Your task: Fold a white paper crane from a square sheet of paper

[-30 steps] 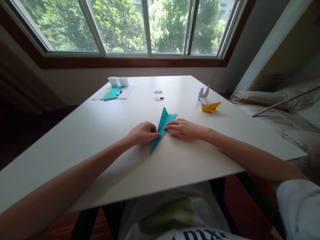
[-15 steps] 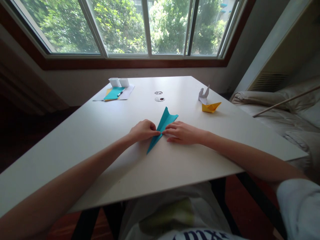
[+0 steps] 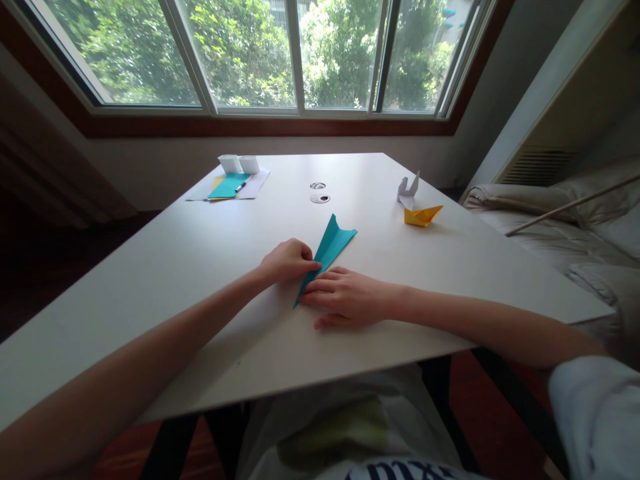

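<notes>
A long, pointed teal paper plane [image 3: 327, 250] lay flat near the middle of the big white table [image 3: 200, 267]. Its sharp tip pointed back toward the person and its wide end pointed toward the window.

The left hand [image 3: 287, 261] sat on the left side of the teal paper plane. Its fingers were curled in and the fingertips pressed down on the plane's left edge. The right hand [image 3: 343, 297] lay on the right side of the plane, near the sharp tip. Its fingers [image 3: 320, 287] were stretched out flat and close together, and they pushed down on the paper there. Neither hand was gripping the plane; both only pressed on it.

Well past the plane, on its right, sat a small yellow paper boat [image 3: 423, 214]. Just behind the boat stood a white folded paper bird [image 3: 407, 188]. The boat was open on top, but I could not tell if anything was inside.

Far past the plane, on its left, lay a flat pile of white, yellow and teal paper sheets [image 3: 231, 186] with a pen [image 3: 241, 186] on top. Two small white paper boxes [image 3: 239, 163] stood just behind that pile. I could not see into them.

Between the plane and the far edge of the table were two little round things [image 3: 319, 192], too small to tell what they were.
</notes>
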`<state>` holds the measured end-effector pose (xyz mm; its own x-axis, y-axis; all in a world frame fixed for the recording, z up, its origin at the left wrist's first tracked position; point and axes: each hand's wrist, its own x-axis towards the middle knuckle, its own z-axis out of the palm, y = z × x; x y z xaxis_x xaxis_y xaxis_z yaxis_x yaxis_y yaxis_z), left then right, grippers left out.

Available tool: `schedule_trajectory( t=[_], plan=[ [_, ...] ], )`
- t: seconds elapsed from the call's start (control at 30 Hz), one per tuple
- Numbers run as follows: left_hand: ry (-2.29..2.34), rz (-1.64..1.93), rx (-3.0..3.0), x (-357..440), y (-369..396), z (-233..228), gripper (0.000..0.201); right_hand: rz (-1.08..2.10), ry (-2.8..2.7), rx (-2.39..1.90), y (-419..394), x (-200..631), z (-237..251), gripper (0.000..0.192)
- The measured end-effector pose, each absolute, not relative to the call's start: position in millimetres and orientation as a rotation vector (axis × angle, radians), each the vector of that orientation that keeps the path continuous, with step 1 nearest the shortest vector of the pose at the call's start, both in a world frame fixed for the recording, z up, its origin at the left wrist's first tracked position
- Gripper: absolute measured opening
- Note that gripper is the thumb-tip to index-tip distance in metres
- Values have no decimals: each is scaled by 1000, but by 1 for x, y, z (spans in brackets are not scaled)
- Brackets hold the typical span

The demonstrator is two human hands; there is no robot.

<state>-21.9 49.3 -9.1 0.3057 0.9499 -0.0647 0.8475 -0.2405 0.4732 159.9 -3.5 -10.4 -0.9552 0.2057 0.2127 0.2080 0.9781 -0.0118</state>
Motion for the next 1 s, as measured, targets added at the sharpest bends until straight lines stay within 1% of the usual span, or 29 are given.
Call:
schedule_trajectory(
  t=[0.3,0.5,0.63,0.77,0.87,1.0],
  plan=[
    [1581,343,2171,-23,49,-8,32,118,-2939,-317,-8,159,-9,54],
    [1582,345,2167,-23,50,-11,33,184,-2947,-208,-12,156,-7,60],
    [1571,314,2186,-24,50,-10,33,237,-2903,-226,-2,165,1,50],
    [1592,296,2181,-23,50,-8,33,232,-2845,-400,26,188,5,38],
    [1610,296,2177,-23,49,-8,34,144,-2831,-581,49,207,0,35],
    [1627,313,2185,-23,46,-8,32,174,-2853,-686,64,218,-8,37]
  ],
)
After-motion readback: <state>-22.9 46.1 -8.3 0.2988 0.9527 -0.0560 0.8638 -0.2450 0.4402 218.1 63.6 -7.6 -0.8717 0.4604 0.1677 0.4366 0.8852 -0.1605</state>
